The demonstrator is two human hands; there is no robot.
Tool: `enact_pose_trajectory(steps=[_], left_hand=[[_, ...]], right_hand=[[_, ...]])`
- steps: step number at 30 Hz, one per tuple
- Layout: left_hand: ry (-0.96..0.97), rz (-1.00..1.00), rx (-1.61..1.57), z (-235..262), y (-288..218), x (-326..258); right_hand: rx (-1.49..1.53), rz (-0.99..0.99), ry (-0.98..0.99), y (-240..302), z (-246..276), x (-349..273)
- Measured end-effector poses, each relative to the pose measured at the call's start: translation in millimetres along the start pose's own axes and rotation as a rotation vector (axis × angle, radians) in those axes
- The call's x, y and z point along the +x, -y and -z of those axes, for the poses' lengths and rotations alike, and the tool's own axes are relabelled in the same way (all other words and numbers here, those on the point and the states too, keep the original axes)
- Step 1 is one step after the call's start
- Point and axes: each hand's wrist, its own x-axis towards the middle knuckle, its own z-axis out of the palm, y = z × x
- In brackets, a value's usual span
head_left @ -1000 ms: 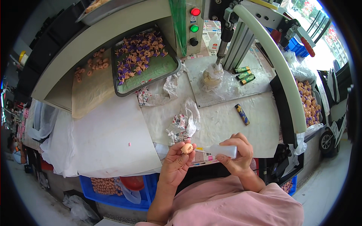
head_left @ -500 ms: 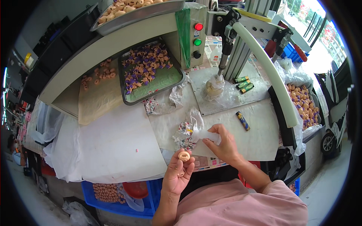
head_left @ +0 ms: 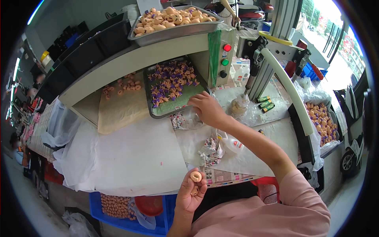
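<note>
Left hand (head_left: 190,195): raised close to the body at the table's near edge, palm up. Thumb and fingertips pinched on a small tan ring-shaped piece (head_left: 196,176); a second piece of the same colour lies in the palm beneath it.

White paper-covered worktable (head_left: 138,158): spreads just beyond the left hand.

Crumpled clear plastic wrapper with patterned bits (head_left: 211,152): lies on the table, just past the ring-shaped piece.

White plastic squeeze bottle (head_left: 235,144): lies on its side beside the wrapper, partly under the right forearm.

Blue plastic crate (head_left: 118,207): under the table edge, holding more tan pieces and a red bowl (head_left: 150,205).

Right hand (head_left: 206,108): stretched forward across the table, resting at the near right corner of a grey metal tray (head_left: 158,112). Fingers curled downward and close together; whether they grip anything cannot be told.

Tray contents: purple-and-tan small parts (head_left: 171,83), scattered over a green base.

Tan board (head_left: 118,108): left of the tray, bearing a few loose tan rings.

Green batteries (head_left: 264,104): right of the hand, near a vertical press machine (head_left: 272,39).

Control box with red, green and black buttons (head_left: 225,61): behind the tray.

Upper metal pan of tan pieces (head_left: 173,19): on the shelf, farthest back.
</note>
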Motion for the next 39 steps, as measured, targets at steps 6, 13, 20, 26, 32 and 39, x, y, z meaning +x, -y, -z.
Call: enact_pose_trajectory(steps=[6,13,20,26,32,39], left_hand=[[-0.023,-0.047,0.052,-4.1,-13.0,-22.5],[-0.063,-0.086,0.035,-2.8,-24.7,-31.3],[-0.096,-0.099,0.110,8.2,-34.8,-12.0],[-0.195,-0.051,0.279,3.1,-17.8,15.8],[-0.152,0.009,0.338,9.5,7.6,28.3],[-0.162,0.038,0.417,12.9,25.5,37.0]], right_hand=[[-0.185,-0.056,0.035,-32.5,-68.5,78.9],[-0.163,-0.164,0.033,-26.4,-73.7,79.5],[1.119,-0.637,0.217,52.0,3.7,-0.8],[1.174,-0.611,0.453,97.1,51.7,-110.4],[0.813,-0.423,0.261,92.6,64.2,-147.0],[0.708,-0.230,0.200,71.1,66.2,-166.2]])
